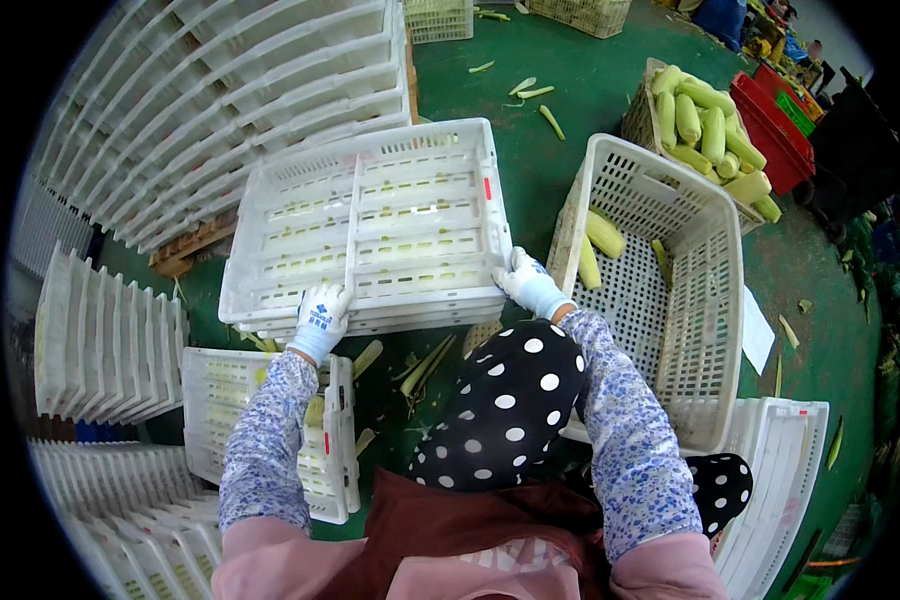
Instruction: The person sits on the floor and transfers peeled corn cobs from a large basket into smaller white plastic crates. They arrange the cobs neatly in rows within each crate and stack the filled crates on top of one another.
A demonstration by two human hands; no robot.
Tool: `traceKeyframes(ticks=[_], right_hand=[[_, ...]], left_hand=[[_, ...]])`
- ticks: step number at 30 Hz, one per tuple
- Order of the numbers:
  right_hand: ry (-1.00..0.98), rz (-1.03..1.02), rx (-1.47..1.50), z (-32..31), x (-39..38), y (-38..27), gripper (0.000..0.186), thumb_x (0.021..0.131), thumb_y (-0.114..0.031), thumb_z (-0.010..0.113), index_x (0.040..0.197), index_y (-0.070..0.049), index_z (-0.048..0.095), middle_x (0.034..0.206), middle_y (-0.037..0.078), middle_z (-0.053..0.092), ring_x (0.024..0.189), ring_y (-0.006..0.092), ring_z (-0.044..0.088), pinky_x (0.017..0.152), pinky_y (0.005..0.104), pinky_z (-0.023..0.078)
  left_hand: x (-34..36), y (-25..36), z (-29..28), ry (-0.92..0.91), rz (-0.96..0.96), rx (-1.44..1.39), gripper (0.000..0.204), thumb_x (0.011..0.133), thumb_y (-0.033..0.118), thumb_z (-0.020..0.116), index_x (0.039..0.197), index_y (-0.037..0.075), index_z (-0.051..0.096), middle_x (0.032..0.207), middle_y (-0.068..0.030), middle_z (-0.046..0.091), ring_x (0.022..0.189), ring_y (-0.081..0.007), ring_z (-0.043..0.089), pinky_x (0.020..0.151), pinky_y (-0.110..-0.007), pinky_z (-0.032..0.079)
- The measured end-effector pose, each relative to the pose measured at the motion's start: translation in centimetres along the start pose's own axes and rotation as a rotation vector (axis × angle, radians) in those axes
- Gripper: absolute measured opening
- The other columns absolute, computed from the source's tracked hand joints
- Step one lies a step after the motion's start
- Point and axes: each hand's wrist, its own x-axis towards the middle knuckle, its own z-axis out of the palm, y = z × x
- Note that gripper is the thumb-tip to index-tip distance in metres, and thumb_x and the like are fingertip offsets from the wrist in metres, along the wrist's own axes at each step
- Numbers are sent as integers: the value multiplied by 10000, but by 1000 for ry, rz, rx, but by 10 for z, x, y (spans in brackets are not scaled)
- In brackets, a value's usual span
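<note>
I have the left hand [322,314] and right hand [532,282] apart on the tray [420,301]; from here I can't tell if they grip. Corn [605,236] lies in a crate [708,325].

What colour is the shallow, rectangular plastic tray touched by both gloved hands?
The tray is white, seen best in the head view.

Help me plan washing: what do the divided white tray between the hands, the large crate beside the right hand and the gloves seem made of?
Tray: probably molded plastic, faintly glossy; uniform white, regular slots and ribs.
Crate: likely rigid plastic, duller; molded lattice walls, off-white.
Gloves: matte, perhaps coated fabric; close-fitting, but any weave is unclear.
</note>
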Motion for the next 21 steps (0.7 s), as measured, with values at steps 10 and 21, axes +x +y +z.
traceKeyframes(ticks=[10,21], right_hand=[[-21,33,-60,4,16,-6,590,928,-462,413,1176,66,496,1088,326,600,1034,425,594,905,463,466],[283,-355,76,-39,-18,-18,443,891,-324,567,1184,8,547,1086,235,622,999,362,619,877,412,488]], left_hand=[[0,-8,2,-86,6,34,237,658,99,652,880,95,569,867,-114,567,867,-321,544,768,-425,412],[13,-2,-36,-464,-117,-1,400,736,211,699,1099,87,585,1108,-192,559,1021,-370,529,876,-438,421]])
